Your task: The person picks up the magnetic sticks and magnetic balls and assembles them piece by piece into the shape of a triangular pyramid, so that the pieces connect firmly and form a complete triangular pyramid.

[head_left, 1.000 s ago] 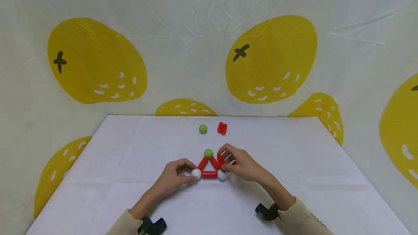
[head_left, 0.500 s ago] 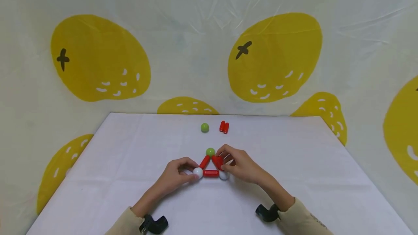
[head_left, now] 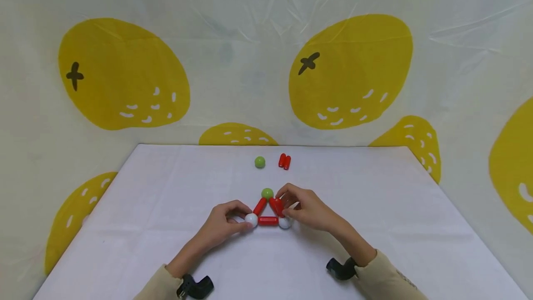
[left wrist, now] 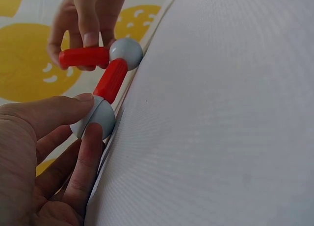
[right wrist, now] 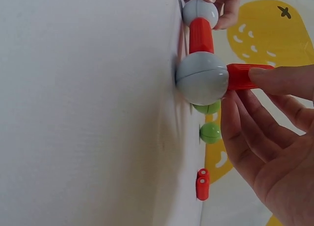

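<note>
1. The left hand (head_left: 226,220) pinches the near-left white ball (head_left: 251,220) between thumb and fingers; the ball sits at one corner of a triangle on the white table (head_left: 266,263).
2. The right hand (head_left: 308,207) grips an upright red rod (right wrist: 238,76) between thumb and fingers; its lower end touches the near-right white ball (right wrist: 202,78), from which it rises off the tabletop.
3. The front red rod (head_left: 268,221) joins the two white balls; the left red rod (head_left: 260,207) runs up to the top green ball (head_left: 267,193); the right red rod (head_left: 272,202) makes the third side, though the gripped rod overlaps it from above, so its lower end is hard to make out.
4. Farther back lie a loose green ball (head_left: 260,162) and, to its right, two loose red rods (head_left: 285,161) side by side; a fruit-print backdrop (head_left: 245,82) hangs behind.
</note>
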The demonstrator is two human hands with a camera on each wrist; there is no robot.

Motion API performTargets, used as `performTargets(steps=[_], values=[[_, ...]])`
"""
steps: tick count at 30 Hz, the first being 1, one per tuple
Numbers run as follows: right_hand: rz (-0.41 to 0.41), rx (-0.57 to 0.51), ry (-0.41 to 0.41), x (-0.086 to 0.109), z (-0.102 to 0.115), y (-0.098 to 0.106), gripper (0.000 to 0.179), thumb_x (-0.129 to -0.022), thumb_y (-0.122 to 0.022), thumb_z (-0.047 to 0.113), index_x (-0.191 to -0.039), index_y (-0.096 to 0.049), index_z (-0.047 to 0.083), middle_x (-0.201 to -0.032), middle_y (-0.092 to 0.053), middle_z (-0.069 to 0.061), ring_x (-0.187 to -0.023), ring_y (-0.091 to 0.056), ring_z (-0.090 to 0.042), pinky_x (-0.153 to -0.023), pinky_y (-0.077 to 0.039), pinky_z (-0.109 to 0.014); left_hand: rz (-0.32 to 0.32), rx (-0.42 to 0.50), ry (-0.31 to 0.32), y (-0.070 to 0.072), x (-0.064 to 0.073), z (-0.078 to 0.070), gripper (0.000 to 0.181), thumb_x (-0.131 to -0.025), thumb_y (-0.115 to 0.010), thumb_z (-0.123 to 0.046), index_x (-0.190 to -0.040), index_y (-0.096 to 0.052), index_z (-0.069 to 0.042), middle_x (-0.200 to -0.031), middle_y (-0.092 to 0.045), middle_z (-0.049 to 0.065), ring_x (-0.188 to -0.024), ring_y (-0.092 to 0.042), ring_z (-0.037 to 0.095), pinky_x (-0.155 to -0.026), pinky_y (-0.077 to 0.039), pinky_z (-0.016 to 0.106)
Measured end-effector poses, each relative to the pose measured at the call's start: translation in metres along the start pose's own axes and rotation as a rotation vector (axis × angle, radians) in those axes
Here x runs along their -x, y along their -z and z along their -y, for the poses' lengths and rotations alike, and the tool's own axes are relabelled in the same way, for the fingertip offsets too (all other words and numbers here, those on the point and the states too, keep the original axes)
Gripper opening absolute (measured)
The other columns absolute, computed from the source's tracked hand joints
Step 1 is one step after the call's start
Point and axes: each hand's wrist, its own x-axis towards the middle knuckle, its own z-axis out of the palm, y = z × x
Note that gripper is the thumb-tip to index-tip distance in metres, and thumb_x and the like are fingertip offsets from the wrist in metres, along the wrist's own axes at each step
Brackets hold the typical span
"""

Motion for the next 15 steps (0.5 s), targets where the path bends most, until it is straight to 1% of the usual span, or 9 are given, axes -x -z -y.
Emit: performTargets(steps=[6,9,15], values=[[-0.01,0.008,-0.005,-0.0008,-0.0008,-0.003,0.032,-0.094,-0.073,0.009,-0.123,-0.06,0.016,-0.108,-0.073,-0.002,-0.1,-0.067,-0.016,-0.086,-0.06,-0.031,0.001,0.005,-0.012,0.0004,0.0007,-0.0002,0.029,-0.085,-0.085,-0.027,-0.112,-0.074,-0.02,-0.107,-0.074,0.002,-0.09,-0.067,0.012,-0.072,-0.057,0.022],[-0.016,0.013,-0.004,-0.0009,-0.0013,-0.0039,0.033,-0.094,-0.073,0.009,-0.123,-0.06,0.017,-0.107,-0.073,-0.001,-0.099,-0.067,-0.015,-0.085,-0.059,-0.029,-0.001,0.01,-0.004,0.0007,0.0006,-0.001,0.029,-0.085,-0.085,-0.027,-0.112,-0.074,-0.022,-0.107,-0.074,0.001,-0.092,-0.067,0.011,-0.073,-0.057,0.022],[-0.02,0.016,0.006,-0.0006,-0.0023,-0.0026,0.033,-0.094,-0.072,0.009,-0.124,-0.06,0.016,-0.105,-0.072,-0.001,-0.097,-0.067,-0.015,-0.085,-0.059,-0.03,-0.003,0.004,-0.005,-0.0006,0.0005,-0.0004,0.03,-0.085,-0.085,-0.027,-0.112,-0.074,-0.02,-0.108,-0.073,0.002,-0.096,-0.066,0.016,-0.073,-0.057,0.021]])
